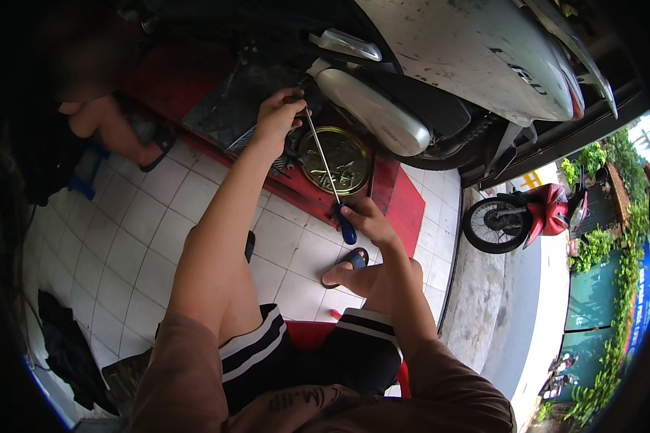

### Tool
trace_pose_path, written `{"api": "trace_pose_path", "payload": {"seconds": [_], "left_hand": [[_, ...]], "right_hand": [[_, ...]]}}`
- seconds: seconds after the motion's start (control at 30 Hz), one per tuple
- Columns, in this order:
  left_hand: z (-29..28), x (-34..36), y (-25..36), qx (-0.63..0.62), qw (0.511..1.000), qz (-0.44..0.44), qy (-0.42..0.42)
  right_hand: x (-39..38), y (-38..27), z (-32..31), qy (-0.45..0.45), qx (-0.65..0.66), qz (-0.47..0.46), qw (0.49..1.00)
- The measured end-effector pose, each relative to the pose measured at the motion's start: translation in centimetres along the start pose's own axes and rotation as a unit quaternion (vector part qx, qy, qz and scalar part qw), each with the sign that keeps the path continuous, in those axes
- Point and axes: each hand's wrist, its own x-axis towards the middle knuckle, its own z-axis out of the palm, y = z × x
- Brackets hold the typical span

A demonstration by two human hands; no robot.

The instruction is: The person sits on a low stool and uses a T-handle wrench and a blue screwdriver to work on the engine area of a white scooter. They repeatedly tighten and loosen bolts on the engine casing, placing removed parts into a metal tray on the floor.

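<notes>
Screwdriver (330, 173), long-shafted with a blue handle, runs from our right hand (368, 219), fingers wrapped round the handle, up to our left hand (278, 115), pinching the shaft near the tip under the scooter (477, 58); we judge seating in hand; steady turning is called for next.

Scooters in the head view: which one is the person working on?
The silver scooter raised on the red ramp; both hands hold a long screwdriver under it. The red scooter is parked apart outside.
</notes>
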Motion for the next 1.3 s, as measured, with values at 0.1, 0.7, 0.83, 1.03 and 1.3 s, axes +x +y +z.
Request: {"api": "trace_pose_path", "payload": {"seconds": [0.1, 0.7, 0.83, 1.03, 1.3], "left_hand": [[0.0, 0.2, 0.1, 0.041, 0.999, -0.008, -0.020], [6.3, 0.2, -5.5, 0.074, 0.994, -0.057, -0.048], [7.1, 2.1, -9.2, 0.100, 0.994, -0.041, -0.009], [8.7, 2.8, -12.5, 0.012, 0.991, -0.118, 0.061], [9.3, 4.1, -14.7, -0.120, 0.963, -0.224, 0.088]], "right_hand": [[-0.7, 0.1, 0.5, -0.025, -0.003, 0.032, 0.999], [-8.9, -1.9, 5.5, 0.261, 0.167, 0.080, 0.947], [-8.6, -2.0, 6.2, 0.284, 0.160, 0.100, 0.940], [-6.7, -1.9, 8.7, 0.349, 0.180, 0.128, 0.911], [-4.3, 0.7, 7.0, 0.309, 0.116, 0.139, 0.934]]}}
